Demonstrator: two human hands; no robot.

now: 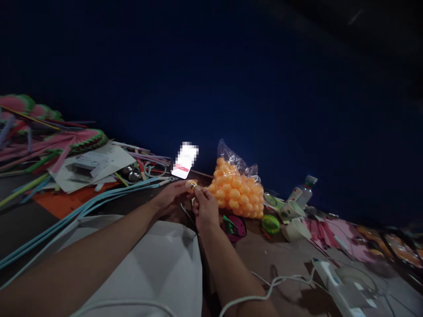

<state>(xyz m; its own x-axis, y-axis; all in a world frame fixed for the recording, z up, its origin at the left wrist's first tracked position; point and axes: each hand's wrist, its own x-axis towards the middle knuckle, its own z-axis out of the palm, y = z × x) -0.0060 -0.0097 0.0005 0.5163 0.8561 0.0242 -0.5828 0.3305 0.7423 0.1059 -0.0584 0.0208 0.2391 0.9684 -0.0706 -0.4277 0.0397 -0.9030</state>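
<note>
My left hand (172, 196) is closed around a small orange ball (191, 183) with a shiny silvery spot on it, held just above the table. My right hand (206, 205) meets it there, thumb and fingers pinched at the ball's near side; whether a second small piece sits between those fingertips is hidden. Right beside the right hand stands a clear plastic bag (238, 190) full of similar orange balls. A lit phone (185, 162), its screen blurred, is just beyond both hands.
Light-blue cords (99, 196) run along the left, near papers (112, 160) and watermelon-patterned paper fans (79, 140). To the right are a purple container (240, 229), a green ball (270, 224), paper cups (295, 230), a bottle (304, 193) and a white power strip (337, 286). A white cable (274, 286) crosses my right forearm.
</note>
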